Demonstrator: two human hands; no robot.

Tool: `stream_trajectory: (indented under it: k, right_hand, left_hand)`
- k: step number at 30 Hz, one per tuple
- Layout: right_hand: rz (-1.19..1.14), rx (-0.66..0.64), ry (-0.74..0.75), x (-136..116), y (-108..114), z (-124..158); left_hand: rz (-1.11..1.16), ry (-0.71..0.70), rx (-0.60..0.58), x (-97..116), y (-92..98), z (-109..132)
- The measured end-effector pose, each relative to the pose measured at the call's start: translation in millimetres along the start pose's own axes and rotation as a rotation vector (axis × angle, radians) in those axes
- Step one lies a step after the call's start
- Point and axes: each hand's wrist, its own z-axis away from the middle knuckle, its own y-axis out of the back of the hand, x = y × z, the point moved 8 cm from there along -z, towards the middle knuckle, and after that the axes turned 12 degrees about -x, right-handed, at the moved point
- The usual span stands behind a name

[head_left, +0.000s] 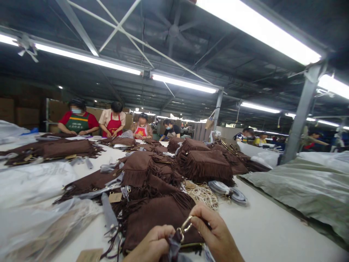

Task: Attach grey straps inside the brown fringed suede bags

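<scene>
Metal clip [187,224]: pinching sensibly by its far end in the right hand [214,231] over the brown bag [152,218], gripping the wrapped strap [174,245] in the left hand [156,241], probably feeling light, stiff and slippery.

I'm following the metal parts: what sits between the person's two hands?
In the head view, a gold clasp sits between the left hand and right hand.

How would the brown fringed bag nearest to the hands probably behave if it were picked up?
The brown fringed bag would probably sag, since its material looks soft and matte. The fringe would likely dangle, being thin loose strips. Rolling seems unlikely, as the bag lies flat.
</scene>
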Motion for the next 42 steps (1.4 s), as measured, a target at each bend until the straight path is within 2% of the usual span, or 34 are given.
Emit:
stream_trajectory:
  k: [3, 5, 8, 12, 15, 17, 20, 23, 25, 29, 32, 36, 39, 42]
  right_hand:
    - [0.009, -0.011, 0.021, -8, 0, 0]
    - [-0.010, -0.019, 0.018, -13, 3, -2]
    - [-0.044, 0.000, -0.033, -13, 10, -5]
    - [-0.054, -0.009, -0.144, 2, 12, -5]
    - [0.027, -0.067, -0.246, 22, 4, 0]
    - [0.154, -0.057, -0.278, 32, 1, 7]
    - [0.341, -0.110, -0.298, 42, -15, 16]
    - [0.475, -0.226, -0.428, 49, -37, 19]
    - [0.521, -0.267, -0.512, 46, -46, 17]
    - [0.453, -0.305, -0.529, 30, -55, 8]
    - [0.383, -0.261, -0.513, 24, -55, 8]
    - [0.286, -0.183, -0.421, 23, -55, 10]
    - [0.227, -0.213, -0.394, 27, -64, 8]
    - [0.095, -0.283, -0.423, 37, -75, 13]
  left_hand:
    - [0.006, -0.089, -0.060, 6, -6.7, 0]
    - [0.036, -0.145, -0.055, 15, -8.1, 0]
    - [0.138, -0.151, -0.049, 17, -9.0, 0]
    - [0.178, -0.164, -0.093, 1, -11.9, -1]
    - [0.184, -0.120, 0.042, -16, -1.9, 2]
    - [0.029, -0.118, 0.213, -12, 10.8, 9]
    - [-0.450, -0.174, 0.463, 20, 24.2, 28]
    - [-0.873, -0.259, 0.586, 46, 20.3, 40]
    - [-1.060, -0.304, 0.607, 52, 13.3, 43]
    - [-1.263, -0.318, 0.632, 48, 2.8, 45]
    - [-1.322, -0.312, 0.655, 44, -1.4, 45]
    - [-1.401, -0.363, 0.683, 39, -7.8, 44]
    - [-1.470, -0.426, 0.701, 33, -13.0, 44]
    - [-1.437, -0.402, 0.685, 24, -11.1, 43]
